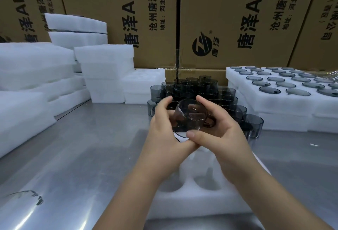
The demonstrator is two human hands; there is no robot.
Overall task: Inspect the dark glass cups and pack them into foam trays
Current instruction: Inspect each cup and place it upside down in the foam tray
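cup: dark glass cup [191, 118] held up at frame centre, above the table, tilted w/ one round end toward the camera; light glints on that face; dark loop at its right side, prob a handle
left hand: left hand [165, 127] grips the cup's left side, fingers curled round it, forefinger tip up at the top edge
right hand: right hand [226, 131] grips the right side, thumb laid across the cup's lower edge, forefinger arched over the top; the two hands touch below the cup
near tray: white foam tray [192, 204] lower centre, flat on the table under both forearms; round pockets that show are w/o cups, rest hidden by the arms
loose cups: pile of cups [197, 88] just behind the hands, centre frame, upright & stacked in layers, running down to the right of the right hand
packed tray: filled tray [274, 105] right of frame, on top of more foam; a cup sits in each pocket that shows, rims up
foam stock: foam stacks [36, 61] left & upper left, several piles, a few more blocks mid-frame beside the pile
table: metal table [91, 147], shiny, w/ blurred reflections
backdrop: cardboard boxes [228, 28] across the top, printed w/ black chinese text & a round logo
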